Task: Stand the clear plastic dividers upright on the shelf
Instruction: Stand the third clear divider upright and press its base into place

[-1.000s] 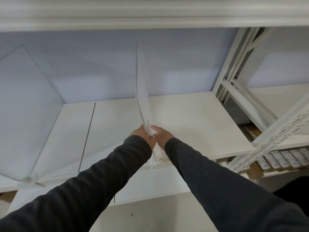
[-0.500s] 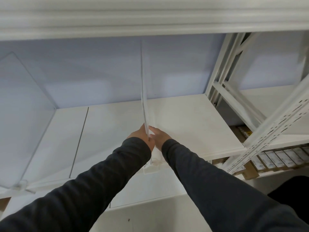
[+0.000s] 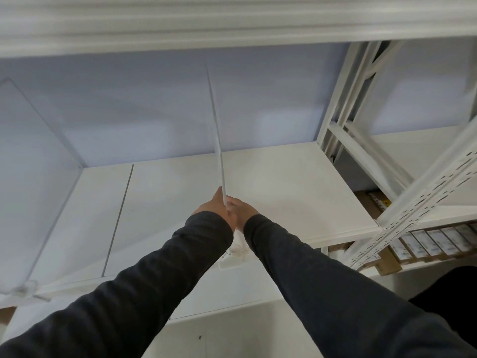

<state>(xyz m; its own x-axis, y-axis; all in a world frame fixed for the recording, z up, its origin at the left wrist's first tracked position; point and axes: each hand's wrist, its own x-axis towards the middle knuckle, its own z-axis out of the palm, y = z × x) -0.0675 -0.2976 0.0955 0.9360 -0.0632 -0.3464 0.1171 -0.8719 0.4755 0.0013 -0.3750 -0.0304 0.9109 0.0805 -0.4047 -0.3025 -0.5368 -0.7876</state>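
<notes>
A clear plastic divider [image 3: 217, 140] stands upright on the white shelf [image 3: 284, 192], seen edge-on near the shelf's middle. My left hand [image 3: 215, 206] and my right hand [image 3: 241, 209] press against its two sides near its front lower end. Its clear foot [image 3: 236, 250] sits at the shelf's front edge, partly hidden by my sleeves. A second clear divider [image 3: 31, 182] stands upright at the far left, its foot [image 3: 24, 285] clipped on the front edge.
An upper shelf [image 3: 232, 24] hangs low overhead. A white perforated upright and braces [image 3: 402, 215] bound the shelf on the right. Cardboard boxes with labels [image 3: 428, 244] lie on a lower shelf at the right. The back wall is pale blue.
The divider between my hands has turned from showing part of its face to edge-on and more vertical. The view has shifted slightly left and up.
</notes>
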